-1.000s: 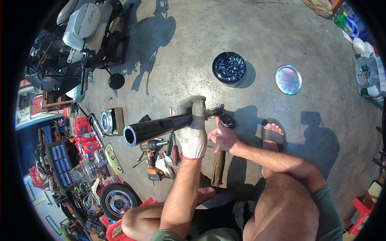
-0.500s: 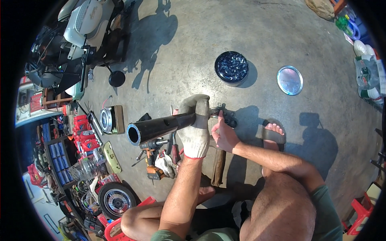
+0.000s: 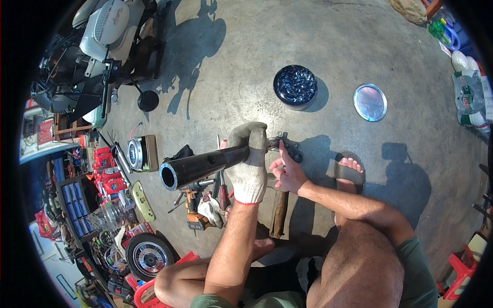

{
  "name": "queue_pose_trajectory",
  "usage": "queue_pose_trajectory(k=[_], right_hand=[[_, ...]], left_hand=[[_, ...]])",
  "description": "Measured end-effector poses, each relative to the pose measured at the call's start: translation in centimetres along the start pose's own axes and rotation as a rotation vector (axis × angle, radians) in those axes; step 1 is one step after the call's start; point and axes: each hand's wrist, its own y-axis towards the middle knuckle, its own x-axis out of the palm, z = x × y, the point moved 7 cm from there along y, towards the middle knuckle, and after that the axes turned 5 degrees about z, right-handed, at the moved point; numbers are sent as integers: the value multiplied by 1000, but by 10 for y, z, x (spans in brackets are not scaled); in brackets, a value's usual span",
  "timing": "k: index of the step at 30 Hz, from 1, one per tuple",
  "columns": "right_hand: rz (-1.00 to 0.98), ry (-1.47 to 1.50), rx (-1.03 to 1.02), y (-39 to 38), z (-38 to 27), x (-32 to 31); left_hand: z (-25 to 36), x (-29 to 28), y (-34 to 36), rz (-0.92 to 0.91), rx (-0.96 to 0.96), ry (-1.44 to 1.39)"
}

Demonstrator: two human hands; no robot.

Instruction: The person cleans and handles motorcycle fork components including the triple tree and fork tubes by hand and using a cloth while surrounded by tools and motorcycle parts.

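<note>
pipe: dark steel tube (image 3: 205, 167), held up off the concrete floor (image 3: 349, 46), roughly level. Open round mouth faces the person's left & slightly toward them; far end runs right, under the glove.
long axis: left-right across the view, w/ the right end a bit higher in the picture. Everything turns on this line: the fitting sits on it, at the right end.
left hand (image 3: 249, 164): in a white knit work glove w/ red cuff, wrapped over the top of the pipe, fingers closed round it near its right end. Carries the weight (judging by the full wrap).
right hand (image 3: 288, 172): bare, just right of the glove, touching it or nearly so. Fingers half curled, tips up at the fitting; can't tell if they pinch it or only rest on it.
fitting: small dark metal bracket (image 3: 287, 146) at the pipe's right end, just past the glove; shape unclear.
nearer hand: right, by far. Bracket lies up & slightly right of its fingertips; left is busy on the pipe.
below the pipe: pliers w/ red grips (image 3: 223, 192), cordless drill (image 3: 194, 208) and a wood-handled tool (image 3: 279, 213), all on the floor.
well apart: round open tin of dark bits (image 3: 295, 86), its shiny lid (image 3: 370, 102) beside it.
</note>
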Motion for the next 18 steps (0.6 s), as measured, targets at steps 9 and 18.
queue_pose_trajectory(k=[9, 18], right_hand=[[-50, 190, 93, -9, -9, 10], [-287, 323, 228, -23, -3, 39]], left_hand=[[-7, -10, 3, 29, 3, 64], [1, -11, 1, 39, 46, 99]])
